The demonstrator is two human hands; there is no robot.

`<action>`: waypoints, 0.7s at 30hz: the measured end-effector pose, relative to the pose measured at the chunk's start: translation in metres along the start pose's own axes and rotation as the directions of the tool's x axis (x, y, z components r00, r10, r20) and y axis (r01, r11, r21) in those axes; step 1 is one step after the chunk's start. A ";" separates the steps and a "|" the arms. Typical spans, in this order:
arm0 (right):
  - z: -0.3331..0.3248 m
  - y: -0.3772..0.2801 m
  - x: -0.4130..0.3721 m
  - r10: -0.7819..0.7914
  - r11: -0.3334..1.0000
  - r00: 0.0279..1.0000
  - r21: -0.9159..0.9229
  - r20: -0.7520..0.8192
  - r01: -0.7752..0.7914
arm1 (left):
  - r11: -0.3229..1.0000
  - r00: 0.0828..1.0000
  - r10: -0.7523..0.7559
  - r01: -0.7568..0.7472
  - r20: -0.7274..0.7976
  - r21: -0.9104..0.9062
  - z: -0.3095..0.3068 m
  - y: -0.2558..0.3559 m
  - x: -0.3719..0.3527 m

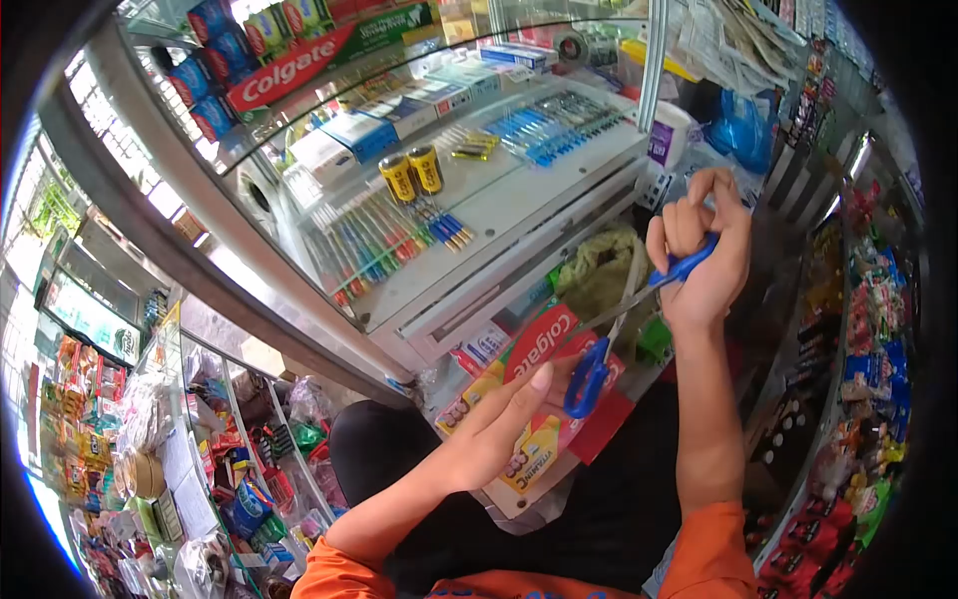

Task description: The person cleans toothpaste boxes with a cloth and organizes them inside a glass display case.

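A pair of scissors (591,379) with blue handles is spread wide over my lap, its blades crossing between my hands. My right hand (704,240) is closed around the upper handle, fingers curled. Beside the lower handle is my left hand (509,414), thumb raised and fingers partly hidden at the loop, which they seem to grip. Below lies a red Colgate carton piece (539,339) next to a yellow and white vitamin C printed board (534,459). A crumpled olive-green cloth or bag (599,272) is behind the blades.
A glass display case (539,205) ahead holds pens, batteries (411,174) and boxes. A metal frame post (190,270) slants across the left. Packed snack shelves stand left and right (863,369). A blue plastic bag (740,130) is at upper right.
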State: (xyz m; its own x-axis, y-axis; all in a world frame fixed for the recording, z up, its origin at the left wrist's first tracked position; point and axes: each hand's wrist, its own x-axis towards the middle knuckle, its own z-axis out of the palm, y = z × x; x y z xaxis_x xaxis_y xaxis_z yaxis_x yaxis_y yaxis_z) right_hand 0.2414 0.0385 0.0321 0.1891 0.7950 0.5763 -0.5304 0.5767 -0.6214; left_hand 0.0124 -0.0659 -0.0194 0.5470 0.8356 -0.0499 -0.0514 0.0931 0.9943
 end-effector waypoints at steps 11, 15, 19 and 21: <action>0.024 -0.021 -0.033 -0.070 0.673 0.833 -0.590 0.548 0.445 | 0.964 0.994 0.011 0.018 0.108 -0.264 0.020 0.009 0.017; 0.030 -0.012 -0.031 -0.251 0.585 0.683 -0.455 0.686 0.671 | 0.962 0.999 0.015 -0.005 0.037 -0.274 0.021 0.011 0.016; 0.026 -0.008 -0.032 -0.261 0.379 0.594 -0.485 0.761 0.788 | 0.905 0.998 0.033 -0.055 -0.059 -0.422 0.012 0.015 0.032; 0.025 -0.005 -0.033 -0.219 0.294 0.584 -0.518 0.782 0.803 | 0.863 0.998 0.005 -0.035 -0.061 -0.504 0.003 0.014 0.042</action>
State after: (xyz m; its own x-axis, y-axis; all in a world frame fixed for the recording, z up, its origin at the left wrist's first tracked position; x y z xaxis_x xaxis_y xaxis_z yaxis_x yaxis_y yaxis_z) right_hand 0.2169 0.0044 0.0295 -0.4196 0.1911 0.8874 0.4242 0.9055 0.0056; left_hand 0.0376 -0.0309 -0.0077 0.4945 0.8677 -0.0509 -0.4842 0.3237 0.8129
